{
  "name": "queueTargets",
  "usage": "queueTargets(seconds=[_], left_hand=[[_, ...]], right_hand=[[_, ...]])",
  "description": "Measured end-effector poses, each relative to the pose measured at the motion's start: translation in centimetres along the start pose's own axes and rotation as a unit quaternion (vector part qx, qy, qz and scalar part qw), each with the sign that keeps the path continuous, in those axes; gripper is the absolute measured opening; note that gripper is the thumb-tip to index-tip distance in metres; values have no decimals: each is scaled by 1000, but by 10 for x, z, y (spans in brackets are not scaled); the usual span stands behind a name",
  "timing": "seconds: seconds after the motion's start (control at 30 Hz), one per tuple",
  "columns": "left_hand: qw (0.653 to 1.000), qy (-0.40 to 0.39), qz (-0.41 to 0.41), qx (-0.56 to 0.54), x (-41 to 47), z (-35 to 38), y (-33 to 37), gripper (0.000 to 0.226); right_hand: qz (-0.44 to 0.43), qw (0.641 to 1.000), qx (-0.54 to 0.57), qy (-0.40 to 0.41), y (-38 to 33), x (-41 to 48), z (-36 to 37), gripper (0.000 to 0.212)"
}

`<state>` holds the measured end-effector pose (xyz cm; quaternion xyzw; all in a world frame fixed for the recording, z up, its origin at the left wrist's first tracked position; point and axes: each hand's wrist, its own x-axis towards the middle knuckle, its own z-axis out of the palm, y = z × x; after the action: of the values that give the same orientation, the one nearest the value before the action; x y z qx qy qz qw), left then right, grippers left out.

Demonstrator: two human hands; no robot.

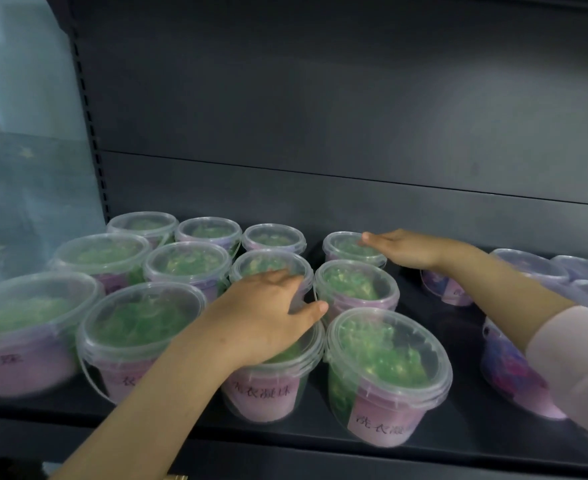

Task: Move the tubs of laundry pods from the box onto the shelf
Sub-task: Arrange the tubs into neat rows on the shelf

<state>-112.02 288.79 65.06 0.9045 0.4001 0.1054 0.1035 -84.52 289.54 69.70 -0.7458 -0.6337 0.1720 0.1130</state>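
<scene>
Head view. Green-pod tubs [188, 265] stand upright on the shelf [458, 420] in rows running front to back, lids on. The box is out of view.

- Left hand [268, 313] lies palm-down on the front tub [268, 386]. Its fingers are loose and spread over the lid, thumb splayed right, with no grip on the rim.
- Right hand [403, 247] lies flat on the back tub [344, 249], fingers straight and together, pointing left.
- Both tubs sit directly under the palms with their axes vertical. The right hand is nearer the back row.
- The likely step is nudging the rows straight.

The shelf is dark, smooth metal with a bare strip to the right. Purple tubs [514, 375] stand beyond it. Back panel [320, 98] close behind; pale sheet [26, 168] at left.
</scene>
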Motion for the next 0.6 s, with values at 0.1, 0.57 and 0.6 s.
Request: queueTargets(seconds=[0.1, 0.57, 0.6], left_hand=[[1000, 5, -2, -13, 0, 2, -2, 81], [1000, 10, 0, -13, -1, 1, 0, 80], [1000, 12, 3, -10, -1, 0, 1, 79]], right_hand=[[8, 1000, 7, -10, 3, 11, 0, 50], [-54, 998, -31, 19, -22, 4, 8, 55], [-76, 996, -34, 40, -24, -6, 8, 53]])
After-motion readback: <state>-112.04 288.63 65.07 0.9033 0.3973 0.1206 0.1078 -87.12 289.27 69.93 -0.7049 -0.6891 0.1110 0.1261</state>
